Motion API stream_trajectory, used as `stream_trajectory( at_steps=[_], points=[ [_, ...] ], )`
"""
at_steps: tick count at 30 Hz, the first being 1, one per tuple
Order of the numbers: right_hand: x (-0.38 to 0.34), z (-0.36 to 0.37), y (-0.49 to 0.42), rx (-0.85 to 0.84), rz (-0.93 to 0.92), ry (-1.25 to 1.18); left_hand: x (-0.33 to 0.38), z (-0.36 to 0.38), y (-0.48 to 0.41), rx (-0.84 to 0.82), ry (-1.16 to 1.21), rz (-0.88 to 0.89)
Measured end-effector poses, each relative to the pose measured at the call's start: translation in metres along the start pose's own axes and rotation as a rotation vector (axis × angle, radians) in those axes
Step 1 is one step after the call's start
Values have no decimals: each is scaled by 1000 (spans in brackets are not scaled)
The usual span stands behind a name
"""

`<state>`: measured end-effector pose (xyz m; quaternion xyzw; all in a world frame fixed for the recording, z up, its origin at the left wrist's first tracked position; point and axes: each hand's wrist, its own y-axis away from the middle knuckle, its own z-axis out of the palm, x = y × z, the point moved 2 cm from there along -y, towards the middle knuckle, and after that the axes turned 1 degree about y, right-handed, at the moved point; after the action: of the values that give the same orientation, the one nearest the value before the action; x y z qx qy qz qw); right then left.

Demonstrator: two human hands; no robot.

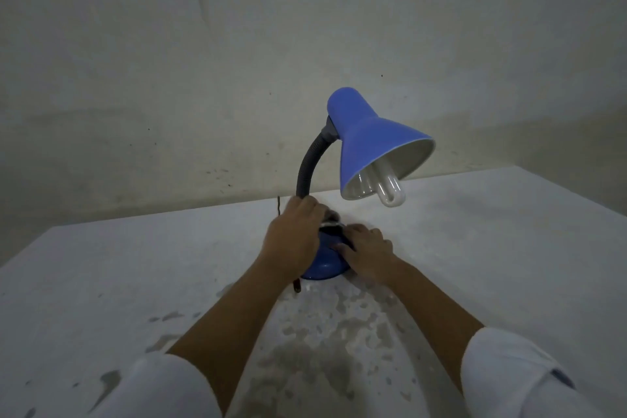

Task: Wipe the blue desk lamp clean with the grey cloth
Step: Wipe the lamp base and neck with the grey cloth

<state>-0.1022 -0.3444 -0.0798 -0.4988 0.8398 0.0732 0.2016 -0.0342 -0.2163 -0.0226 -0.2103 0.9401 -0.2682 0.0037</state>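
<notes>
The blue metal desk lamp (369,146) stands in the middle of the frame on the white, stained bench (492,248), with its cone-shaped shade tilted to the right and a white tube bulb (390,190) showing from the opening. The left hand (293,237) is curled at the foot of the black flexible neck (307,166), and a small piece of the crumpled grey cloth (333,215) comes out at its fingertips. The right hand (368,249) lies just beside it with rather straight fingers on the round blue base (325,268), holding nothing.
</notes>
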Motion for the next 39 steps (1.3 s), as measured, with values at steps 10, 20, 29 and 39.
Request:
stream_trajectory(
  at_steps=[10, 20, 29, 39],
  points=[
    [12, 12, 2, 116, -65, -10, 21, 39, -35, -234, -284, -176],
    [10, 7, 8, 106, -48, -40, 10, 20, -2, -324, -156, -187],
    [7, 1, 8, 11, 2, -19, -12, 9, 27, -311, -64, -227],
    [3, 4, 11, 22, 15, 16, -54, -23, 17, -430, -465, -197]
  ],
)
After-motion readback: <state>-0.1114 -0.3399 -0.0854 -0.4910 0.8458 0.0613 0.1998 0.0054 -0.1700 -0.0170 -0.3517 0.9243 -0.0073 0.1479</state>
